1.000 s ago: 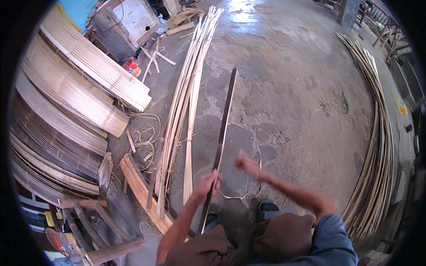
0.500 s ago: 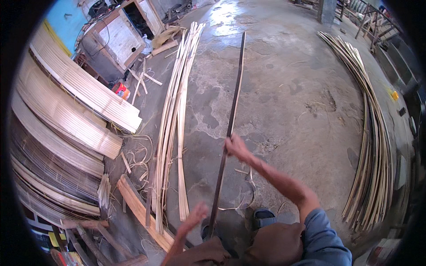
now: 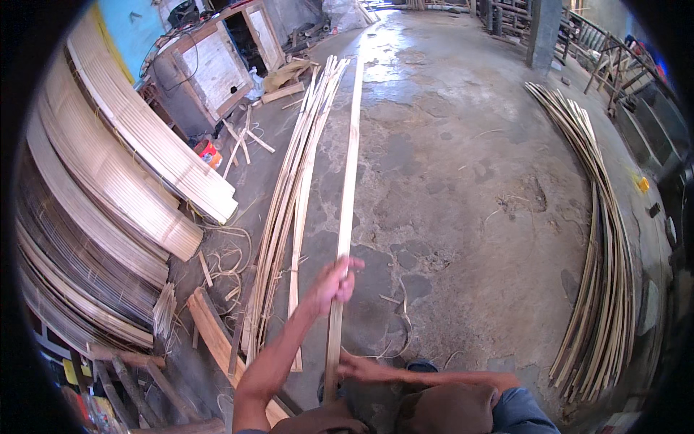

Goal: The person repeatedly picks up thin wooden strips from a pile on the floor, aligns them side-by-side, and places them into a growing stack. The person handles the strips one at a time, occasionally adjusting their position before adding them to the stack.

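Observation:
A long, pale bamboo strip (image 3: 350, 173) stretches away from my lap across the floor, its light face turned up. Around its nearer half my left hand (image 3: 334, 284) is closed, with the index finger sticking out to the right. Lower down, close to my knees, my right hand (image 3: 361, 368) is closed at the strip's right edge. Its fingertips are partly hidden there. Just left of the strip lies a loose bundle of similar pale strips (image 3: 293, 188) on the floor.
Another long bundle of strips (image 3: 600, 246) curves along the right side. Stacks of flat slats (image 3: 155, 137) fill the left, above a wooden frame (image 3: 137, 387). A thick wooden plank (image 3: 213, 333) lies near my left arm. Further off are a cabinet (image 3: 206, 69) and a pillar (image 3: 543, 36).
The strip has turned from its dark side to its pale side and shifted left. My left hand, free before, has taken hold of it. My right hand has moved down toward my knees.

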{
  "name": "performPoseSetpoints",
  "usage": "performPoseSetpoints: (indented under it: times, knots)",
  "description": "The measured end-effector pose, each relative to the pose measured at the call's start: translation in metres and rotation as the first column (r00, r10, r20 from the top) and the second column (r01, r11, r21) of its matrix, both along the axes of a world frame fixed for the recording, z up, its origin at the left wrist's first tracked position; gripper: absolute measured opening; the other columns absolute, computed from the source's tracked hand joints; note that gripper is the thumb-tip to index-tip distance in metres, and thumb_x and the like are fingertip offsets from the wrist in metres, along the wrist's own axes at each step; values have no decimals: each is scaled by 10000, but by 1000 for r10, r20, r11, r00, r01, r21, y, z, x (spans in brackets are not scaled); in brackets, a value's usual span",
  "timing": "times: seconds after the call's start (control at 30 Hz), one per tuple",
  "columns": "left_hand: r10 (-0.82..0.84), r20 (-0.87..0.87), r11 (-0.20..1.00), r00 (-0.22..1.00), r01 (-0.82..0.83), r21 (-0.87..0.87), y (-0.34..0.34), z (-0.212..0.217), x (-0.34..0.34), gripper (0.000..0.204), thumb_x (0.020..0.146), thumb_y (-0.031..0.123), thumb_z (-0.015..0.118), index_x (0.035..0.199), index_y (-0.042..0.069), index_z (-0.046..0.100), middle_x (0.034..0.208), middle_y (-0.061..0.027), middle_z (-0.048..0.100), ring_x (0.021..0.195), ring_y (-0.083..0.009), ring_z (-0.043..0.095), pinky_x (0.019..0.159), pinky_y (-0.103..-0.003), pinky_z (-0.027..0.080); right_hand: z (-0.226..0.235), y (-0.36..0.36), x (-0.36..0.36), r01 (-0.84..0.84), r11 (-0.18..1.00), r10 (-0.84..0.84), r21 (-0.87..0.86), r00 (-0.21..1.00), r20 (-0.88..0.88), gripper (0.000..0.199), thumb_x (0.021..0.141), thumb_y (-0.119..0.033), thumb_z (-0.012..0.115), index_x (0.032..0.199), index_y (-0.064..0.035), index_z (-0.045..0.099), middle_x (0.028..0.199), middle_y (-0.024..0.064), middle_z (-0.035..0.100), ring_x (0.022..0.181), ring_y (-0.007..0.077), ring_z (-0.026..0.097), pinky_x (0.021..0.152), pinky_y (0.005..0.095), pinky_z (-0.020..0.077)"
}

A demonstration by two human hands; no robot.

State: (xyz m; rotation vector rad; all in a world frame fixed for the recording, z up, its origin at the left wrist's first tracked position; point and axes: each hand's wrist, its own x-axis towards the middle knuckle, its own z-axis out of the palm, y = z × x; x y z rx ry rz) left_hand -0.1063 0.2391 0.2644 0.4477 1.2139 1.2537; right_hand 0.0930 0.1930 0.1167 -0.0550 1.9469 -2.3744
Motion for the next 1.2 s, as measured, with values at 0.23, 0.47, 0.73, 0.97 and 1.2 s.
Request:
performPoseSetpoints:
  times: [0.23, 0.47, 0.73, 0.97, 1.2]
  knots:
    - [230, -606, 973, 761, -202, 115, 22, 4, -35, 718, 1011, 549, 351, 1527, 69, 215, 1335, -209, 524, 1201, -268, 549, 960, -426, 482, 74, 14, -55, 165, 858, -172, -487, 985, 32, 460, 1013, -250, 526, 1373, -63, 308, 896, 72, 615, 814, 179, 634, 776, 355, 519]
    - [-123, -492, 964, 862, -15, -267, -241, -80, 36, 763, 1020, 460, 407, 1520, -29, 100, 1544, -239, 250, 1430, -306, 277, 1160, -367, 240, 91, 182, -135, 538, 767, -560, -351, 827, 45, 337, 981, -99, 455, 1284, -68, 310, 781, 66, 533, 639, 195, 603, 639, 417, 597]
    - [15, -990, 911, 140, -411, -44, -300, -107, 145, 433, 921, 359, 651, 1246, 86, 567, 806, -79, 662, 706, -214, 662, 642, -356, 523, 102, 280, -167, 797, 573, -812, 193, 583, 3, 291, 989, -164, 463, 1216, -13, 361, 794, 82, 504, 650, 171, 592, 553, 352, 556]
    - [2, -557, 982, 831, -106, -156, -108, -110, 71, 317, 1014, 310, 504, 1139, 38, 608, 648, 8, 528, 532, -93, 492, 480, -269, 382, 51, 313, -111, 801, 276, -763, 532, 519, -385, 409, 1015, -347, 416, 1175, 17, 512, 968, 278, 626, 970, 456, 604, 779, 507, 456]
    - [32, 127, 998, 991, -25, -52, 4, -149, 43, 350, 1040, 322, 446, 1103, -5, 552, 692, -10, 523, 562, -109, 508, 502, -266, 436, -39, 126, 30, 598, 800, -530, 46, 670, 520, 648, 1016, -545, 338, 1258, 10, 568, 1116, 134, 639, 993, 242, 613, 876, 392, 491]
